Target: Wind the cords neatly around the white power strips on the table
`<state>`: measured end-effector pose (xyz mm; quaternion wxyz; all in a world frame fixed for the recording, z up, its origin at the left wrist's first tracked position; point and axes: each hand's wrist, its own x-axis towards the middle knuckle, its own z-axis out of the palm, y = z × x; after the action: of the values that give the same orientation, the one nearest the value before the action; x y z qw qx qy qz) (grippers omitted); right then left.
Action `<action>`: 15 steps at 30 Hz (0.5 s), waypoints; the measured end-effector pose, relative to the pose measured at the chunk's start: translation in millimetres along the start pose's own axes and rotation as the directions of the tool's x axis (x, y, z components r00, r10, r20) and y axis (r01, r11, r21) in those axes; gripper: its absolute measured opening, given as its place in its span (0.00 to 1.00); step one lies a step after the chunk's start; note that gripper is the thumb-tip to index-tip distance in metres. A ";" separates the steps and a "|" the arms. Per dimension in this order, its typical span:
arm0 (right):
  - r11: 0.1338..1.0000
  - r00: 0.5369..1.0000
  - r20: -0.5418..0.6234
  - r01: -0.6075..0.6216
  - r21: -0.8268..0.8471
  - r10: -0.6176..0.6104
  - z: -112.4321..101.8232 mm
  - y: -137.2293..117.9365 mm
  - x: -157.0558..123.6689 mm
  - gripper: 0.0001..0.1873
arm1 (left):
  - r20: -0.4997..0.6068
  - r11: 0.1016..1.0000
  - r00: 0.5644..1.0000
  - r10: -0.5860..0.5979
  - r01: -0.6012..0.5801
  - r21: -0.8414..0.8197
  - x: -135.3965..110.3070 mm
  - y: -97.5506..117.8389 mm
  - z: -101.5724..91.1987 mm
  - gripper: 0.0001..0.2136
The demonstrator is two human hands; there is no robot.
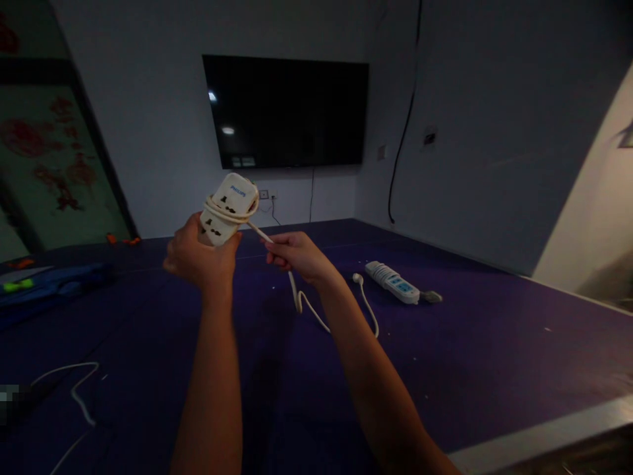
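Note:
My left hand (200, 254) grips the lower end of a white power strip (230, 198) marked PHILIPS and holds it tilted in the air. A few turns of its white cord (260, 232) go around the strip's middle. My right hand (297, 254) pinches that cord a short way from the strip, to its right. Below the right hand the cord hangs in a bend and passes behind my right forearm. Its plug (357, 278) lies on the purple surface beyond the forearm.
A second power strip (395, 284), cord wound around it, lies at right on the purple surface (475, 343). At left are blue cloth (64, 284) and a thin white cable (82, 396). A television (291, 112) hangs on the far wall, and a black cable (408, 119) runs down beside it.

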<state>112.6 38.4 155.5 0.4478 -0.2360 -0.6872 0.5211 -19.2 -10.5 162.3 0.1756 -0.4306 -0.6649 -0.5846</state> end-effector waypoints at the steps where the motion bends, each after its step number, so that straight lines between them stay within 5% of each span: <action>1: 0.999 1.000 0.017 -0.022 -0.049 0.022 1.3 0.7 -0.5 0.07 | -0.075 0.998 0.997 -0.014 0.018 0.061 -0.2 -0.8 -1.5 0.27; 5: 0.920 0.996 0.085 0.021 -0.392 0.013 6.8 5.3 -1.8 0.08 | -0.244 0.976 0.970 0.007 0.046 0.215 2.8 -16.1 0.0 0.22; 9: 0.577 0.982 0.065 0.159 -0.801 -0.180 12.5 7.8 -2.8 0.08 | -0.209 0.966 0.978 0.028 0.027 0.257 12.3 -46.1 5.0 0.20; 12: 0.305 0.960 0.072 0.157 -0.939 -0.272 14.9 5.9 -4.5 0.09 | 0.108 0.955 0.988 0.107 -0.132 0.264 21.4 -66.7 8.5 0.16; 15: 0.161 0.942 0.111 0.169 -0.972 -0.318 13.8 1.5 -6.6 0.10 | 0.366 0.929 0.929 0.055 -0.182 0.323 27.0 -73.8 12.7 0.17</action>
<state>103.7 26.8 151.0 0.3164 -0.3812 -0.8602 -0.1211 -88.5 15.1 132.8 0.1641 -0.5293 -0.7513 -0.3584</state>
